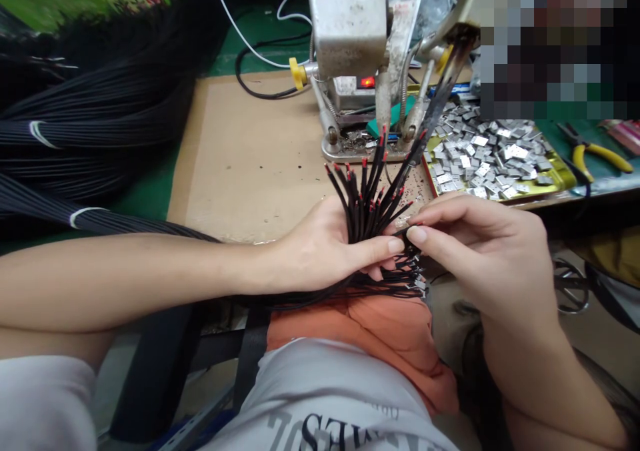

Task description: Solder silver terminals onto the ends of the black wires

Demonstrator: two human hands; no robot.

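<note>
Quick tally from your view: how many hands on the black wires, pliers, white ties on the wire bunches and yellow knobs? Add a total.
Hands on the black wires: 2 (left hand, right hand)
Pliers: 1
White ties: 2
Yellow knob: 1
Total: 6

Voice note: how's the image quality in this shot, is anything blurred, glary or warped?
In the head view, the wide lens seems to stretch the left forearm near the edge, a pixelated patch hides the top right corner, some metal tabs glare white, and the wire bundle looks fairly sharp.
</note>
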